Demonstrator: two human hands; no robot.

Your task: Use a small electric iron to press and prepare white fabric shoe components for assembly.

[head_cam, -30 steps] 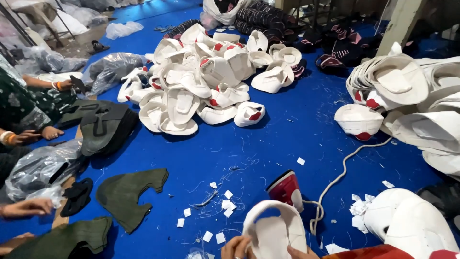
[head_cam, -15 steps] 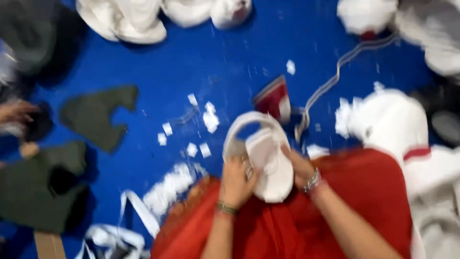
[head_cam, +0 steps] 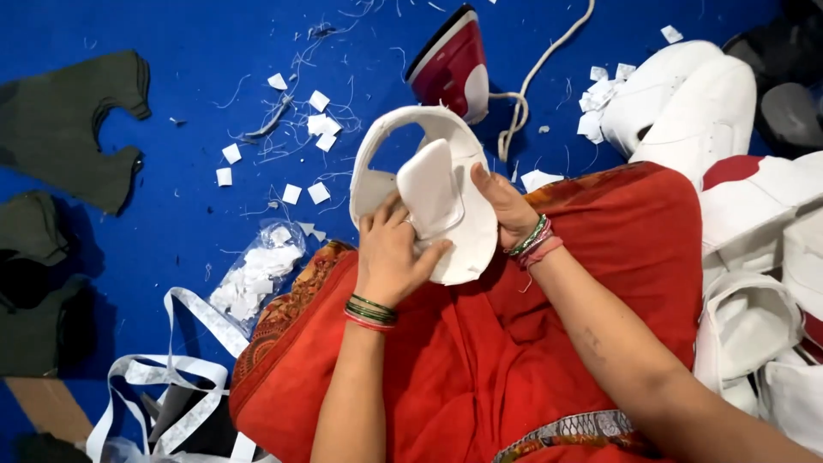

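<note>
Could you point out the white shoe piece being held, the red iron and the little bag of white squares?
white shoe piece (head_cam: 463, 249), head view, lower flat part.
red iron (head_cam: 450, 64), head view, red body.
bag of white squares (head_cam: 255, 276), head view, middle of the clear bag.

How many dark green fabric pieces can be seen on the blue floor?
3, all at the left edge: one at the upper left, one below it, one lower still, shadowed. More may lie outside the view.

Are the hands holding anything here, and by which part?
Both hold one white fabric shoe upper: the left hand grips its lower left edge by the tongue flap, and the right hand holds its right edge.
</note>
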